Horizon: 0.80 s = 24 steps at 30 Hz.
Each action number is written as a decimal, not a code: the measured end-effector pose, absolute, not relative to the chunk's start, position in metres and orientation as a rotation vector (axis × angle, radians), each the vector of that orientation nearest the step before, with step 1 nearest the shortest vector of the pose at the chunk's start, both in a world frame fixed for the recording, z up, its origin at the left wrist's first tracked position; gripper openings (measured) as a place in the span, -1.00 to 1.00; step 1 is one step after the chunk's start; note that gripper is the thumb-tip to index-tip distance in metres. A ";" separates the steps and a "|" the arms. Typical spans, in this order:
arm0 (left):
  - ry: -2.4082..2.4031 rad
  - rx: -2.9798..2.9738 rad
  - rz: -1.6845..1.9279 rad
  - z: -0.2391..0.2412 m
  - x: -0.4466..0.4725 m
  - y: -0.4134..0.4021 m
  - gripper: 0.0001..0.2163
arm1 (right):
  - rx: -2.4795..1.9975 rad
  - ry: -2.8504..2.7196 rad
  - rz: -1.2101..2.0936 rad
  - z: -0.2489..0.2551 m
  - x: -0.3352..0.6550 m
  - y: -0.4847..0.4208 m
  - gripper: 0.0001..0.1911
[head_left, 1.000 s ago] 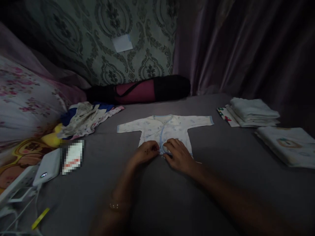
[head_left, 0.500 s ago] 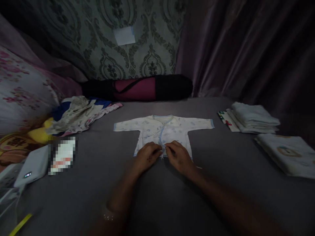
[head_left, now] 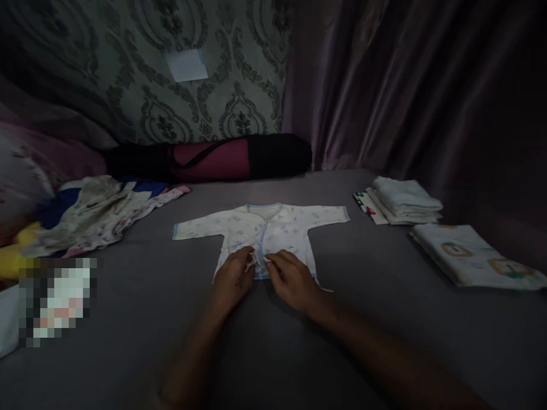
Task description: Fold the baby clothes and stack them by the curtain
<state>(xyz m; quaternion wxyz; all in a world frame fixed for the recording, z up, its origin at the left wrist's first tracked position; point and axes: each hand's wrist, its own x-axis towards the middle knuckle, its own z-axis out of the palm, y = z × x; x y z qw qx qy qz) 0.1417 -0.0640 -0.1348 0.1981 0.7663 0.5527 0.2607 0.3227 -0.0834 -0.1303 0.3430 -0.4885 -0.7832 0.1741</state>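
A small white baby shirt with a faint print and light blue trim lies flat, its sleeves spread to both sides. At its lower front, white tie strings show between my hands. My left hand rests over the lower left of the shirt, fingers closed on a string. Facing it, my right hand pinches a bit of white string at the thumb and forefinger. Another thin string sticks out from the shirt's lower right corner.
Folded white cloths are stacked on the right, with a printed folded cloth nearer. Crumpled clothes lie at left on the grey sheet. A black and maroon long bag lies along the wall.
The view has turned to the right, so everything sits further left. My hands have drawn slightly apart, and white string now shows at the left fingers.
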 end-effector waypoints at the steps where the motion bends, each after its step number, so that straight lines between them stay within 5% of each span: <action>1: 1.567 2.152 0.724 -0.133 0.141 -0.066 -0.75 | -1.258 -2.076 0.444 -0.130 0.323 -0.084 -0.71; 15: 1.532 2.188 0.421 -0.119 0.146 -0.072 -0.85 | -1.195 -2.361 0.342 -0.138 0.326 -0.086 -0.72; 20: 1.509 2.377 0.670 -0.128 0.159 -0.070 -0.70 | -1.248 -2.214 0.370 -0.135 0.338 -0.070 -0.68; 24: 1.415 2.471 0.466 -0.144 0.160 -0.068 -0.60 | -1.527 -2.171 0.177 -0.146 0.352 -0.060 -0.54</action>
